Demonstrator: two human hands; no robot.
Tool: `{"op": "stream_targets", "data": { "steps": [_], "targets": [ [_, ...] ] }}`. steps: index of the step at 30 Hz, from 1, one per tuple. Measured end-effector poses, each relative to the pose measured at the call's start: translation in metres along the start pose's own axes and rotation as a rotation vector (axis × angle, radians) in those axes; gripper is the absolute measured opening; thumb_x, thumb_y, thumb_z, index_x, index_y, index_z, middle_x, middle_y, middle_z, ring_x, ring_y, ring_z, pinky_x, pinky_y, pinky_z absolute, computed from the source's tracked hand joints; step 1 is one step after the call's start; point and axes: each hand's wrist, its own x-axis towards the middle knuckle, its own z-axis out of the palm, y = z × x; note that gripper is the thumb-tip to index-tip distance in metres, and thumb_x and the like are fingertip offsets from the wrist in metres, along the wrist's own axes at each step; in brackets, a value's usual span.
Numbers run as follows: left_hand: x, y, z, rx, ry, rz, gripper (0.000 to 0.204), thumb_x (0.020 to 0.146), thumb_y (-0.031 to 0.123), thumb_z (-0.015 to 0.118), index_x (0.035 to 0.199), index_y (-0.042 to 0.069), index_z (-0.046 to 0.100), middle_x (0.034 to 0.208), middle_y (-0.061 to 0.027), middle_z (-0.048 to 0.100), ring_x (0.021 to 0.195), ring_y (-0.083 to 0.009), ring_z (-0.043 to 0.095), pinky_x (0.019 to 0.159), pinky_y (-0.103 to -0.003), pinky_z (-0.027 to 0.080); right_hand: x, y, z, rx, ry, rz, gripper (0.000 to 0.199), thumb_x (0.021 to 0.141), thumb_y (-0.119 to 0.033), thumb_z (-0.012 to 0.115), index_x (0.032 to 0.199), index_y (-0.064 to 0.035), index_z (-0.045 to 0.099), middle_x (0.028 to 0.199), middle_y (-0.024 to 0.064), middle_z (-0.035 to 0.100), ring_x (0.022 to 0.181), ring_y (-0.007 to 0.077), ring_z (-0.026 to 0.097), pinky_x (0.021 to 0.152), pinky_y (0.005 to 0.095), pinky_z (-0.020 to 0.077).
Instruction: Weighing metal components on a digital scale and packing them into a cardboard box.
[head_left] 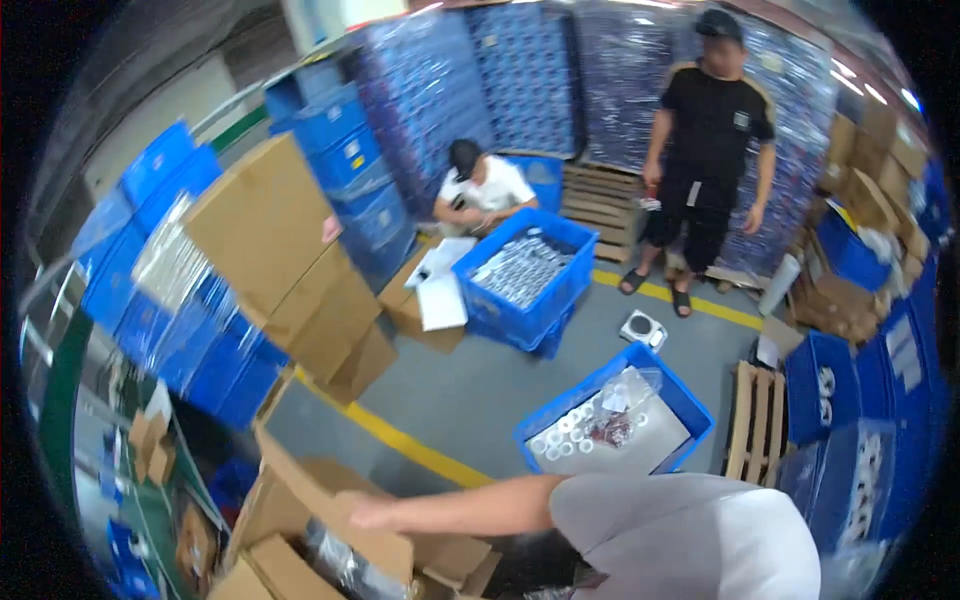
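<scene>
- Evidently, the open brown cardboard carton [282, 566] stood at lower left.
- Its long tan cardboard flap [378, 548] slanted beside crumpled clear plastic wrap [340, 560], best kept unsnagged.
- The right hand [368, 511] seemingly grasped the flap's edge; a steady, gentle hold suited cardboard. The left hand was out of view.

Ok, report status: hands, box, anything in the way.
Right hand on cardboard flap, grip unclear; left hand out of view. Cardboard box open, clear plastic inside. No obstruction seen at the right hand.
</scene>
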Motion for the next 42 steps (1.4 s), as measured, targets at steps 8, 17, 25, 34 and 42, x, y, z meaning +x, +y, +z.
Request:
{"op": "stream_targets", "data": {
  "steps": [8, 17, 25, 34, 42],
  "targets": [
    [0.023, 0.111, 0.029, 0.064, -0.153, 0.221, 0.074, 0.083, 0.046, 0.059, 0.135, 0.001, 0.035, 0.136, -0.0157, 0.040, 0.127, -0.0255, 0.035, 0.104, -0.034, 0.030, 0.030, -0.013, 0.015, 0.086, 0.004, -0.084, 0.017, 0.066, -0.011, 0.058, 0.073, 0.0047, 0.060, 0.068, 0.0228, 0.058, 0.057, 0.0316, 0.053, 0.054, 0.0426, 0.0420],
    [0.018, 0.213, 0.087, 0.118, -0.368, 0.406, 0.076, 0.083, 0.048, 0.059, 0.137, 0.003, 0.032, 0.139, -0.0160, 0.035, 0.129, -0.0274, 0.031, 0.104, -0.038, 0.029, 0.175, 0.016, -0.027, -0.528, 0.037, -0.476, 0.011, 0.063, -0.012, 0.059, 0.059, -0.0020, 0.056, 0.059, 0.0185, 0.054, 0.053, 0.0307, 0.049, 0.049, 0.0412, 0.0374],
    [-0.036, 0.249, -0.031, 0.016, -0.159, 0.551, 0.077, 0.083, 0.050, 0.058, 0.139, 0.005, 0.029, 0.141, -0.0162, 0.032, 0.130, -0.0291, 0.028, 0.104, -0.042, 0.027, 0.054, -0.244, 0.016, 0.098, -0.157, -0.304, 0.008, 0.068, -0.009, 0.056, 0.069, -0.0014, 0.058, 0.065, 0.0132, 0.057, 0.062, 0.0258, 0.054, 0.054, 0.0392, 0.0399],
    [-0.121, 0.331, 0.004, 0.153, -0.253, 0.727, 0.079, 0.083, 0.051, 0.057, 0.141, 0.008, 0.026, 0.143, -0.0164, 0.027, 0.132, -0.0310, 0.024, 0.105, -0.046, 0.026, -0.126, -0.352, -0.153, 0.228, 0.205, -0.481, 0.014, 0.071, 0.001, 0.048, 0.073, 0.0008, 0.061, 0.061, 0.0112, 0.057, 0.056, 0.0204, 0.056, 0.047, 0.0356, 0.0383],
    [-0.272, 0.336, 0.164, 0.112, -0.531, 0.883, 0.058, 0.085, 0.037, 0.060, 0.130, 0.005, 0.041, 0.130, -0.0145, 0.042, 0.120, -0.0268, 0.038, 0.097, -0.041, 0.036, -0.362, -0.334, -0.312, -0.461, 0.692, -0.681, 0.016, 0.070, -0.005, 0.056, 0.082, 0.0034, 0.061, 0.070, 0.0090, 0.060, 0.063, 0.0151, 0.056, 0.054, 0.0332, 0.0437]
  ]
}}
